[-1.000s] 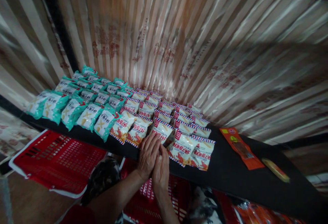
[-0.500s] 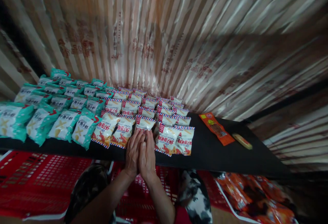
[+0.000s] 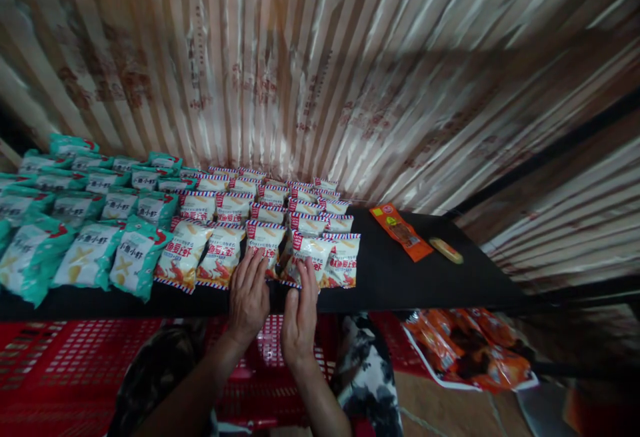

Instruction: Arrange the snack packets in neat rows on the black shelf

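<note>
Rows of white snack bags (image 3: 184, 252) with striped edges and red shrimp prints stand on a black shelf (image 3: 390, 283). My left hand (image 3: 250, 297) rests its outstretched fingers on the lower front of one front-row snack bag (image 3: 265, 240). To its right, my right hand (image 3: 300, 320) has its fingers extended against the front of the neighbouring bag (image 3: 311, 250), holding nothing. A gap separates the two hands. Left of the white bags stand several rows of teal snack bags (image 3: 86, 257).
An orange packet (image 3: 401, 231) and a small yellow packet (image 3: 446, 250) lie on the shelf's right part. Red baskets (image 3: 95, 350) sit below, one at right holding orange packets (image 3: 470, 350). A striped translucent sheet (image 3: 280, 57) hangs behind.
My hands, pressed together on one bag before, have separated. The right hand has moved right to the neighbouring bag. The view has shifted a little rightward.
</note>
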A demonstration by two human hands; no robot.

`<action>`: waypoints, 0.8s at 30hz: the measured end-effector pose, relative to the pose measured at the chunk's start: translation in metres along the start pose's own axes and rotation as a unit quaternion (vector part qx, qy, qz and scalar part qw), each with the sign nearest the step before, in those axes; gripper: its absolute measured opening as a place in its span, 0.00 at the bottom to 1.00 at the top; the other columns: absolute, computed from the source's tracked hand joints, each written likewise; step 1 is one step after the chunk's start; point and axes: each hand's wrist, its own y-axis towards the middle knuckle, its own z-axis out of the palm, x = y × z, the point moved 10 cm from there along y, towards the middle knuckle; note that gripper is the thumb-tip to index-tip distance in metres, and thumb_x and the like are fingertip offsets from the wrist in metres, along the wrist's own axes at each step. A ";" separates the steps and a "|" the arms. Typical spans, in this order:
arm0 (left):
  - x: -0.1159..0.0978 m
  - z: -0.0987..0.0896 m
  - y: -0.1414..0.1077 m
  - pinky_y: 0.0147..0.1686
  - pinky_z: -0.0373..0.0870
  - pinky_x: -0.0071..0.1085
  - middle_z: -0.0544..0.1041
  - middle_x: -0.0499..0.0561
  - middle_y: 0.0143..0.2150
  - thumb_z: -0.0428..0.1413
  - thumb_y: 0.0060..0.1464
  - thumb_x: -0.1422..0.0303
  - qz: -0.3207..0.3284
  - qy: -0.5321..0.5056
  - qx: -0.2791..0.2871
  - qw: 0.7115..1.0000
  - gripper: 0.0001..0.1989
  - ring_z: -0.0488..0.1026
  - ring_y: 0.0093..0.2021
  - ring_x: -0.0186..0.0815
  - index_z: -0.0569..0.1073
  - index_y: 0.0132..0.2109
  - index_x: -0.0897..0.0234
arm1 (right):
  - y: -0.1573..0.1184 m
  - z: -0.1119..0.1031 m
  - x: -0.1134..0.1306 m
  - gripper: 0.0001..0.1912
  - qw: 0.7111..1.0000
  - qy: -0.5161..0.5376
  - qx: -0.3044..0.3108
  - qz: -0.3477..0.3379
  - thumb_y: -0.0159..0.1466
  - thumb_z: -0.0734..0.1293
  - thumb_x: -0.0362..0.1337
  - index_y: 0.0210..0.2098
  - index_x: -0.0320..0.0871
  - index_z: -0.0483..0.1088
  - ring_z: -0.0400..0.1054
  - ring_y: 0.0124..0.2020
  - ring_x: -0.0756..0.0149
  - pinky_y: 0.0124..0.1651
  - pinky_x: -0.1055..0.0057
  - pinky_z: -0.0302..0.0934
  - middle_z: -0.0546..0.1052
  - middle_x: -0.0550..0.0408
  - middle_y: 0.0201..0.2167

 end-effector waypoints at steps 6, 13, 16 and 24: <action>-0.001 -0.002 0.001 0.58 0.57 0.45 0.63 0.56 0.61 0.43 0.56 0.77 -0.006 -0.003 -0.008 1.000 0.27 0.53 0.64 0.42 0.55 0.63 0.63 | -0.008 -0.032 -0.038 0.22 0.997 -0.055 -0.031 0.038 0.68 0.51 0.41 0.59 0.42 0.58 0.49 0.63 0.55 0.60 0.45 0.48 0.57 0.43 0.62; 0.000 -0.001 -0.001 0.57 0.58 0.46 0.65 0.57 0.60 0.43 0.55 0.78 0.005 -0.004 -0.019 1.000 0.27 0.54 0.64 0.42 0.56 0.62 0.63 | -0.011 -0.020 -0.053 0.24 0.997 -0.043 0.000 0.061 0.67 0.51 0.43 0.60 0.41 0.57 0.46 0.64 0.56 0.61 0.46 0.47 0.54 0.43 0.63; 0.000 -0.002 -0.001 0.57 0.59 0.46 0.66 0.57 0.59 0.44 0.55 0.78 0.006 -0.007 -0.023 1.000 0.26 0.55 0.63 0.42 0.58 0.61 0.63 | -0.010 -0.017 -0.053 0.24 0.997 -0.043 -0.001 0.056 0.67 0.51 0.42 0.60 0.41 0.56 0.46 0.64 0.56 0.61 0.45 0.46 0.54 0.43 0.64; 0.001 -0.003 0.001 0.57 0.59 0.45 0.67 0.57 0.58 0.44 0.56 0.77 -0.004 -0.003 -0.020 1.000 0.24 0.57 0.63 0.42 0.60 0.60 0.63 | -0.016 -0.006 -0.050 0.24 0.997 -0.054 0.011 0.048 0.68 0.51 0.42 0.61 0.43 0.55 0.46 0.64 0.56 0.59 0.45 0.48 0.54 0.44 0.64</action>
